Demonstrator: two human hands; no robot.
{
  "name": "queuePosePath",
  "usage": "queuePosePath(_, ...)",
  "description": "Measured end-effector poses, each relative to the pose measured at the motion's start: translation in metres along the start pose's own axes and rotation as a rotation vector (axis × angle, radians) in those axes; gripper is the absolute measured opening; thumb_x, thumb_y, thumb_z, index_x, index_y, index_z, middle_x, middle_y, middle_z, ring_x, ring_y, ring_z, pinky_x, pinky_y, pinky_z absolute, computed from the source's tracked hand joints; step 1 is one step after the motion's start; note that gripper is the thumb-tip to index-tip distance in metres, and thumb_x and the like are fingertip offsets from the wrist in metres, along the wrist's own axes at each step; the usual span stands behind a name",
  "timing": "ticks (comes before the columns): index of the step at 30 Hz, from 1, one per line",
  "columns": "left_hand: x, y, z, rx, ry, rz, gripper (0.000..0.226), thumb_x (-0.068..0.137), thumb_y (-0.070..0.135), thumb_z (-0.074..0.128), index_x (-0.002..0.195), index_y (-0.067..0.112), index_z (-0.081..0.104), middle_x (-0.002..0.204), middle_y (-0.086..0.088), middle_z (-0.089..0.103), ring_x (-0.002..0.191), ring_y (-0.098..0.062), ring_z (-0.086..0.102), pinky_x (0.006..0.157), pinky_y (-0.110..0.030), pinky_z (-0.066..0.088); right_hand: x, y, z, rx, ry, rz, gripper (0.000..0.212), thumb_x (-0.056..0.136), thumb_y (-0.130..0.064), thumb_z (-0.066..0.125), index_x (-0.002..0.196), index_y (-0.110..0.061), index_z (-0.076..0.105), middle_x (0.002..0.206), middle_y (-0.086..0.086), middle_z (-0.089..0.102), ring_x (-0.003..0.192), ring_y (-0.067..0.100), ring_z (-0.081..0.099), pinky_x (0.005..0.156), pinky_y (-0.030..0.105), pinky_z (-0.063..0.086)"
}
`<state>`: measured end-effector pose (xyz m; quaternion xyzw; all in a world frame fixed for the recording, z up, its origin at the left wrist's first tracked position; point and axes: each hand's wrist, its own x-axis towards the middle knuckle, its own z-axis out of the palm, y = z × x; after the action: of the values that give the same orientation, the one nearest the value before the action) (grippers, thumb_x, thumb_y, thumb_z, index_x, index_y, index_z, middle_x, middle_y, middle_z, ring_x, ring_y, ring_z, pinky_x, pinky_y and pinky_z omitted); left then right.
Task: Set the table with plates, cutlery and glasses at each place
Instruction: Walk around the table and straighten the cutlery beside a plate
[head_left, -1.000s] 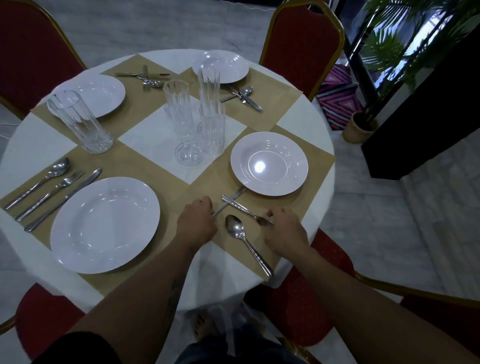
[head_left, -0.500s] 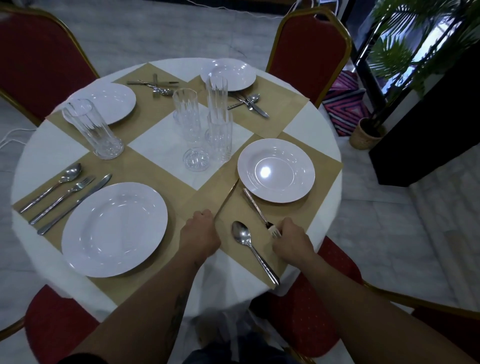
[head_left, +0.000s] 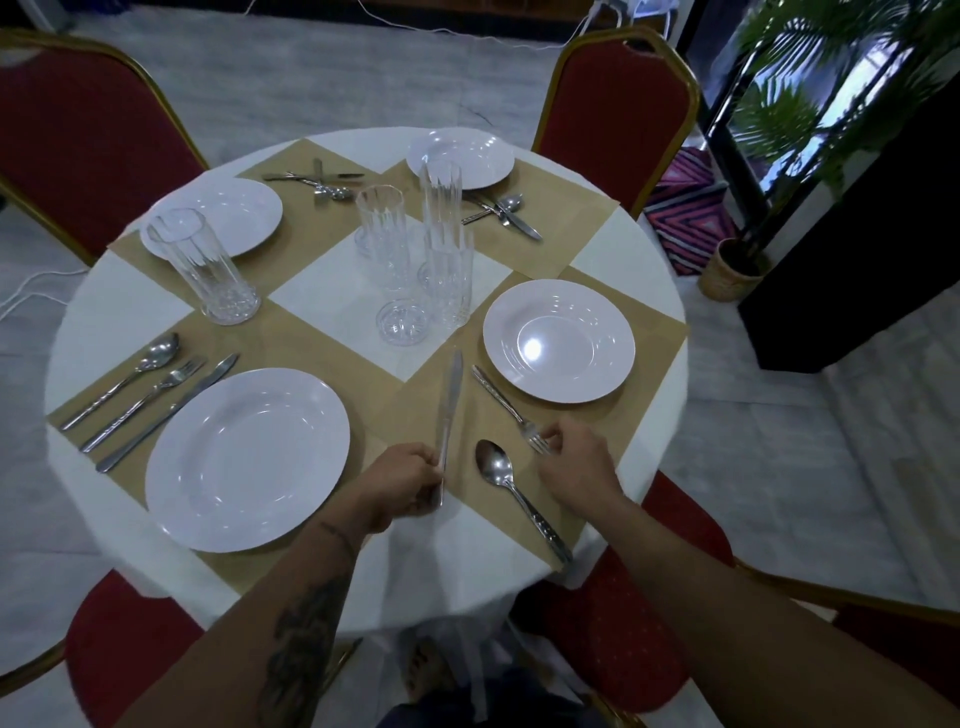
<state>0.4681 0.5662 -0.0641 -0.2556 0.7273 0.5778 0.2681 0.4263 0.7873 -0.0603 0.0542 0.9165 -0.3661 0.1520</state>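
Note:
Four white plates lie on tan placemats on the round table (head_left: 104, 317). At the near right place, my left hand (head_left: 405, 486) grips a knife (head_left: 450, 400) by its handle, blade pointing away. My right hand (head_left: 576, 462) pinches the tine end of a fork (head_left: 506, 405) lying just left of the near right plate (head_left: 558, 340). A spoon (head_left: 511, 491) rests on the mat between my hands. The near left plate (head_left: 247, 460) has a spoon, fork and knife (head_left: 145, 400) lined up to its left.
Three glasses (head_left: 441, 249) stand clustered at the table's centre, one more glass (head_left: 202, 267) by the far left plate (head_left: 218, 215). Loose cutlery lies beside both far plates. Red chairs (head_left: 618, 88) ring the table. A potted plant (head_left: 727, 270) stands on the floor, right.
The knife and fork were crossed below the near right plate; my hands have separated them, the knife swung left and the fork turned alongside the plate. The camera rose slightly.

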Motion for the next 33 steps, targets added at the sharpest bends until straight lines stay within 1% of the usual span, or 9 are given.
queuePosePath(2,-0.006,0.001,0.003,-0.081,-0.036,-0.002,0.014,0.093,-0.002,0.053,0.084,0.008,0.058,0.08,-0.014,0.058,0.069,-0.021,0.057,0.061,-0.028,0.056,-0.006,-0.007,0.003,0.105,-0.055,0.003,0.025,0.084,-0.003,0.054,0.09,-0.024,0.068,0.089,-0.014,0.062,0.09,0.012,0.061,0.081,0.027,0.047)
queuePosePath(5,-0.01,0.006,0.015,-0.134,-0.067,0.047,0.014,0.092,-0.002,0.057,0.082,0.007,0.061,0.075,-0.012,0.059,0.065,-0.02,0.058,0.061,-0.028,0.056,-0.01,-0.017,0.007,0.282,-0.122,0.041,0.021,0.08,-0.009,0.06,0.076,-0.026,0.073,0.083,-0.005,0.071,0.081,0.016,0.066,0.082,0.039,0.058)
queuePosePath(11,-0.012,0.013,0.049,-0.115,-0.096,0.137,0.019,0.088,-0.001,0.065,0.072,0.008,0.063,0.067,-0.011,0.061,0.063,-0.022,0.059,0.067,-0.035,0.052,-0.016,-0.03,0.0,0.441,-0.141,0.079,0.018,0.09,-0.009,0.064,0.08,0.004,0.07,0.064,0.006,0.058,0.051,0.011,0.047,0.046,0.021,0.038)
queuePosePath(15,-0.013,0.013,0.055,-0.1,-0.113,0.212,0.016,0.086,0.001,0.067,0.073,0.01,0.069,0.071,-0.011,0.065,0.068,-0.024,0.06,0.068,-0.037,0.051,-0.017,-0.024,-0.007,0.466,-0.123,0.117,0.016,0.094,-0.017,0.066,0.081,-0.01,0.07,0.069,0.003,0.063,0.056,0.011,0.052,0.05,0.022,0.041)
queuePosePath(20,-0.01,0.009,0.06,0.126,0.256,0.369,0.006,0.083,0.015,0.067,0.084,0.021,0.066,0.085,0.001,0.066,0.077,-0.015,0.061,0.07,-0.027,0.049,-0.016,-0.007,-0.02,0.295,-0.082,0.089,0.02,0.095,-0.021,0.062,0.077,-0.014,0.069,0.076,0.004,0.072,0.064,0.014,0.062,0.06,0.029,0.047)
queuePosePath(24,0.005,0.01,0.068,0.261,0.388,0.359,0.038,0.085,0.021,0.061,0.123,0.023,0.055,0.118,-0.004,0.052,0.109,-0.022,0.053,0.099,-0.039,0.045,-0.014,0.014,-0.037,-0.038,-0.107,0.014,0.014,0.096,-0.019,0.054,0.086,-0.017,0.064,0.082,0.001,0.067,0.078,0.018,0.062,0.065,0.031,0.046)
queuePosePath(26,0.012,0.011,0.071,0.328,0.377,0.322,0.051,0.085,0.021,0.059,0.135,0.016,0.048,0.125,-0.01,0.05,0.116,-0.027,0.051,0.105,-0.042,0.041,-0.01,0.027,-0.047,-0.199,-0.134,0.011,0.015,0.095,-0.017,0.05,0.088,-0.017,0.063,0.087,0.001,0.067,0.082,0.021,0.062,0.071,0.034,0.05)
queuePosePath(28,0.017,0.011,0.074,0.387,0.37,0.287,0.053,0.083,0.02,0.06,0.134,0.012,0.049,0.123,-0.013,0.053,0.114,-0.03,0.052,0.105,-0.043,0.041,-0.004,0.037,-0.057,-0.308,-0.163,0.012,0.017,0.093,-0.016,0.047,0.085,-0.017,0.062,0.092,0.002,0.067,0.087,0.022,0.062,0.079,0.037,0.054)
queuePosePath(33,0.024,0.013,0.081,0.413,0.457,0.24,0.036,0.084,0.021,0.053,0.119,0.015,0.059,0.11,-0.008,0.057,0.106,-0.03,0.054,0.096,-0.041,0.045,0.015,0.059,-0.072,-0.438,-0.227,0.025,0.021,0.093,-0.016,0.046,0.095,-0.018,0.067,0.098,0.005,0.066,0.091,0.024,0.061,0.076,0.031,0.048)
